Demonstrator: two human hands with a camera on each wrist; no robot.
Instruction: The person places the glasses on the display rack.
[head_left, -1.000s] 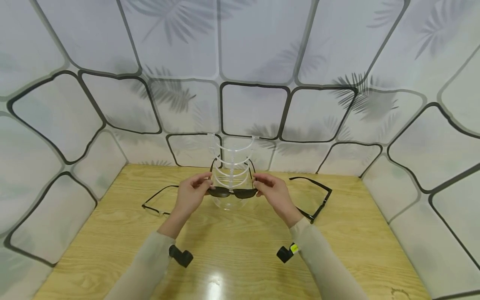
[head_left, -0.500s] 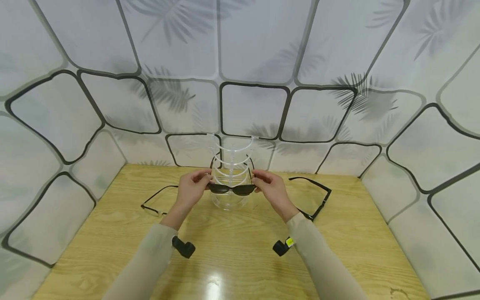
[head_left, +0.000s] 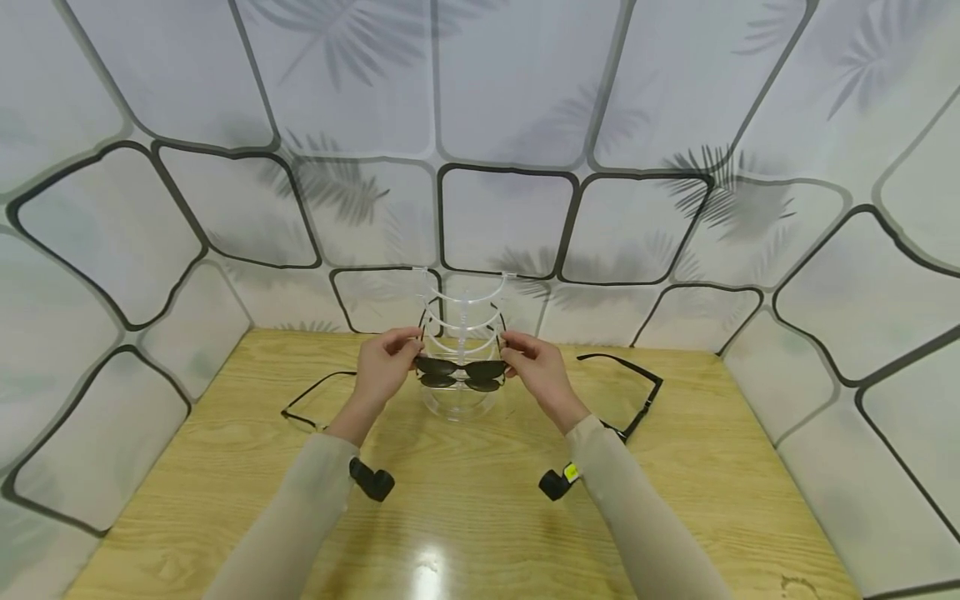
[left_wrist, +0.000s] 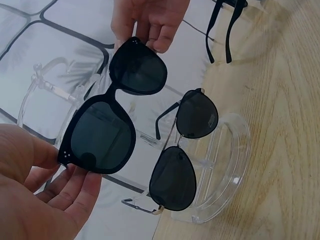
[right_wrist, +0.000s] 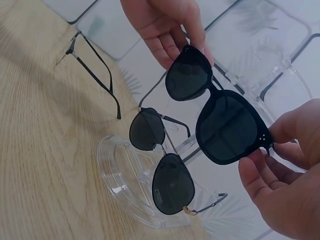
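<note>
Both hands pinch a pair of black thick-framed sunglasses (head_left: 459,369) at its two ends, in front of a clear glasses stand (head_left: 462,327). The left hand (head_left: 384,364) grips the left hinge corner and the right hand (head_left: 542,371) the right one. In the wrist views the black sunglasses (left_wrist: 102,135) face outward with dark lenses. Just below them, thin metal-framed sunglasses (right_wrist: 172,182) sit on the lowest part of the stand, above its clear curved base (right_wrist: 112,170). The temples of the held pair extend back alongside the stand's arms.
Thin-rimmed eyeglasses (head_left: 300,404) lie on the wooden table (head_left: 450,517) left of the stand, partly behind the left forearm. Thick black-framed glasses (head_left: 647,404) lie to the right, partly covered by the right forearm. A patterned backdrop (head_left: 510,217) stands close behind the stand.
Both hands have lifted the black sunglasses slightly up and toward the stand. The metal-framed pair beneath now shows below them.
</note>
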